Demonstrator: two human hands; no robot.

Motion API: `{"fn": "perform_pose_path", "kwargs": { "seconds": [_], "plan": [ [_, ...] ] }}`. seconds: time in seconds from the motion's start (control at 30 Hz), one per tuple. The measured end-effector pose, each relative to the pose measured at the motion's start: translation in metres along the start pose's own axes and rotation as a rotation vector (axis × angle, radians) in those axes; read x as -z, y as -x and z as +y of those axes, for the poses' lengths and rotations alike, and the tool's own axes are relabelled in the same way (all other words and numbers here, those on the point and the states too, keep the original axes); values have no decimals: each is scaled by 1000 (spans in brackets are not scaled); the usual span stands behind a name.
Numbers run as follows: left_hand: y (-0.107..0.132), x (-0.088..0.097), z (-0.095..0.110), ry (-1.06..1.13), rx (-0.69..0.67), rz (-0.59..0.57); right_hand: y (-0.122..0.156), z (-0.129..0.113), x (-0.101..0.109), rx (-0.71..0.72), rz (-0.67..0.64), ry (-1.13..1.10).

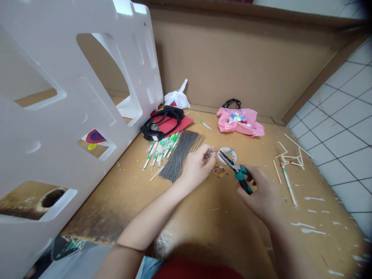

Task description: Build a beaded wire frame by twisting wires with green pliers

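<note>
My right hand (260, 190) is closed round the teal and black handles of a pair of pliers (240, 174), whose jaws point up and left. In my left hand (199, 164), fingers pinch a small bundle of thin wire (207, 155) close to the plier tips. Whether the jaws grip the wire is too small to tell. Behind the jaws lies a white ring-shaped spool (235, 156). Coloured thin wires or threads (221, 171) lie in a tangle below it. A large bunch of grey wire pieces (177, 161) spreads left of my left hand.
Wrapped chopsticks (159, 151), a black head strap (149, 130) and red paper (184, 122) lie on the left. At the back are a white bag (177, 99) and a pink bag (257, 126). A stick frame (292, 161) lies right; a white plastic panel (66, 104) stands left.
</note>
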State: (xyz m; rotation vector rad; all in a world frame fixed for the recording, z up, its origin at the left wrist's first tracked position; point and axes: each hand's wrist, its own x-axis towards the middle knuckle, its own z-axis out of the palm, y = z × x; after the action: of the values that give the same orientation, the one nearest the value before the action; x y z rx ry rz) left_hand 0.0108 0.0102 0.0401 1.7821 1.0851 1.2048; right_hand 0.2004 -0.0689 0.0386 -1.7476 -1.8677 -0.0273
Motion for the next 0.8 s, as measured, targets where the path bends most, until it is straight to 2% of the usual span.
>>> {"fn": "perform_pose_path", "kwargs": {
  "seconds": [0.2, 0.3, 0.57, 0.8],
  "plan": [
    [2, 0, 2, -90, -79, 14, 1, -1, 1, 14, 38, 56],
    [3, -1, 1, -62, -75, -19, 1, 0, -1, 37, 66, 74],
    [0, 1, 7, 338, 38, -179, 4, 7, -7, 116, 174, 94],
    [-3, 2, 11, 537, 145, -231, 6, 13, -10, 215, 245, 166]
  ]
}}
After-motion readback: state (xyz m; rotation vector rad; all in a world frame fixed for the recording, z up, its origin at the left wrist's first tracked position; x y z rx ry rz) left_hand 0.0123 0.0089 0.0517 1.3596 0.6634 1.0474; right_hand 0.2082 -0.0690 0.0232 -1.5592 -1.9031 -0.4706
